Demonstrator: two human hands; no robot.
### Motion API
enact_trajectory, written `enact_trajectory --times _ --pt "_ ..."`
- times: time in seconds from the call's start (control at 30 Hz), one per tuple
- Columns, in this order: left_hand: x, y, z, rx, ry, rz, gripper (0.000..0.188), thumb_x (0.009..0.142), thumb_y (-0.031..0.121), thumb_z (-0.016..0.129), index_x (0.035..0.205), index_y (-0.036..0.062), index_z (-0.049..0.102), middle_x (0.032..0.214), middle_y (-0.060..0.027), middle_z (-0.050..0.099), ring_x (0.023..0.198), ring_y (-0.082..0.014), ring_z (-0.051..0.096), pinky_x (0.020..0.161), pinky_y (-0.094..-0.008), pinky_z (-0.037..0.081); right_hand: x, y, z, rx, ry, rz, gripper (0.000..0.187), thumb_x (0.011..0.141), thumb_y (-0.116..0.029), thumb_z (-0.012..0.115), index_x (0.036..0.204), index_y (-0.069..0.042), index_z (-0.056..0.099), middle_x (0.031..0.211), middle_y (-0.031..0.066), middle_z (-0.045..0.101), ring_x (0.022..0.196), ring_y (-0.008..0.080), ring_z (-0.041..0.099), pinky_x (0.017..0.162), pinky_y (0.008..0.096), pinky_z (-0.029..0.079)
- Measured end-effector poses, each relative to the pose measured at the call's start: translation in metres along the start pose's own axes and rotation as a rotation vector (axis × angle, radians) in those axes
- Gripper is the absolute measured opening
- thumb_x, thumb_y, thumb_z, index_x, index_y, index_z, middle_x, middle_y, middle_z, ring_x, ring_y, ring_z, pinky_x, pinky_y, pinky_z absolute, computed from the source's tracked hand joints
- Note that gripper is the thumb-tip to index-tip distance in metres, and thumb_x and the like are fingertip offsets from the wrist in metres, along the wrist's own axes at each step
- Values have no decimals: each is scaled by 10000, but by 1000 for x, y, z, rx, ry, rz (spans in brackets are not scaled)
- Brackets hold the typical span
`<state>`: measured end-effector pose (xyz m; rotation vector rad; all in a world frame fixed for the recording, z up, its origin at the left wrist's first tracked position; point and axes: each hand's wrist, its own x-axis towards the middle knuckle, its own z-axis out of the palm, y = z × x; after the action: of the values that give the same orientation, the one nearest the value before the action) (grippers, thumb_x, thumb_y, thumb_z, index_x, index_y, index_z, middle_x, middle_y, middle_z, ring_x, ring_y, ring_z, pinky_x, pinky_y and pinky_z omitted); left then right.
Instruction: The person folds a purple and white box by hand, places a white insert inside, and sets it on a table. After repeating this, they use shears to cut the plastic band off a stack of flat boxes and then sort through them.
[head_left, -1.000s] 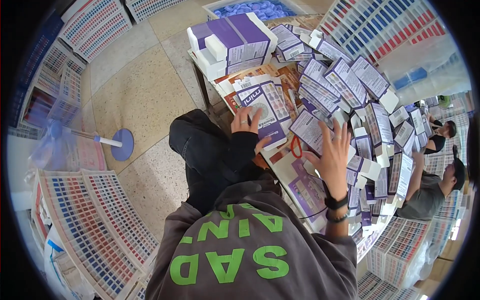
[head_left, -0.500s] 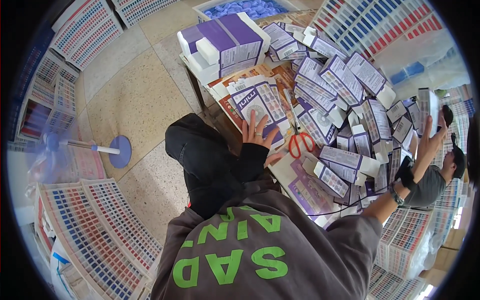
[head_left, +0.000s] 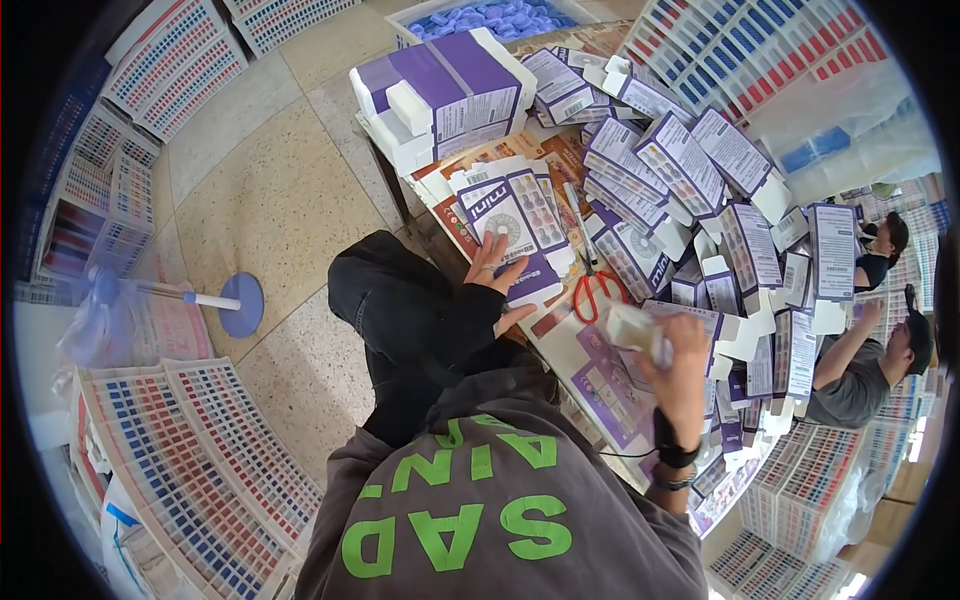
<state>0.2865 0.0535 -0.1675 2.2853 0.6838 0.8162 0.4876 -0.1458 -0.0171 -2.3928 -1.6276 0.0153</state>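
My left hand [head_left: 498, 268] lies with its fingers spread on a small stack of flat, unfolded purple-and-white cartons [head_left: 515, 215]. My right hand [head_left: 680, 362] is closed around a small white-and-purple carton [head_left: 632, 328], smeared by motion, whose pale end points toward the scissors. Red-handled scissors [head_left: 598, 296] rest between my hands, beside a white pen-like stick [head_left: 574, 212]. To the right spreads a heap of folded-up cartons [head_left: 683, 165], many with their end flaps sticking out. One carton [head_left: 833, 250] stands at the heap's right edge.
A large purple-and-white box [head_left: 450, 95] stands at the table's far left corner. Behind it is a bin of blue pieces [head_left: 490, 20]. Trays of red and blue pieces [head_left: 180, 450] are stacked around. Two other people [head_left: 865, 365] are at the right. A purple round-based stand [head_left: 240, 305] is on the floor.
My right hand has let go of a carton at the heap's right edge and come back toward me, onto another carton near the scissors. My left hand has stayed on the flat cartons.
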Motion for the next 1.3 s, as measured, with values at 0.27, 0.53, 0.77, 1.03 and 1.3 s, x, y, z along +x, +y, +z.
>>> enact_trajectory --times 0.27,0.53,0.77,1.03,1.3 --pt "-7 0 -21 178 152 134 357 797 117 739 1144 66 672 1170 -99 653 1219 -296 545 976 -374 486 41 77 -158 119 1238 47 287 872 -106 683 1101 54 617 946 80 659 825 139 599 704 274 491" --pt "-13 12 -33 67 191 93 314 797 146 737 1105 103 693 1126 -83 666 1158 -267 591 920 -351 522 83 135 -160 -819 827 67 374 877 -118 652 1248 -153 616 1221 168 544 1006 319 593 772 400 510" --pt "-20 0 -31 38 208 103 311 799 140 734 1105 99 692 1132 -82 664 1168 -270 584 926 -352 517 90 197 -139 -530 707 157 560 894 -79 608 1413 -197 434 1255 208 534 1184 392 497 928 456 445" --pt "-14 8 -56 18 211 157 357 757 89 760 1105 60 690 1132 -111 656 1171 -300 578 940 -362 517 78 147 -140 -341 429 -46 598 912 -48 558 1458 -99 321 1421 224 428 1260 383 470 1027 449 398" --pt "-22 54 -84 62 346 331 383 647 0 764 1024 -23 701 1133 -152 652 1141 -354 596 948 -396 519 46 -89 -27 1098 -35 6 767 866 -128 663 1495 -59 229 1509 198 294 1363 337 355 1068 454 360"
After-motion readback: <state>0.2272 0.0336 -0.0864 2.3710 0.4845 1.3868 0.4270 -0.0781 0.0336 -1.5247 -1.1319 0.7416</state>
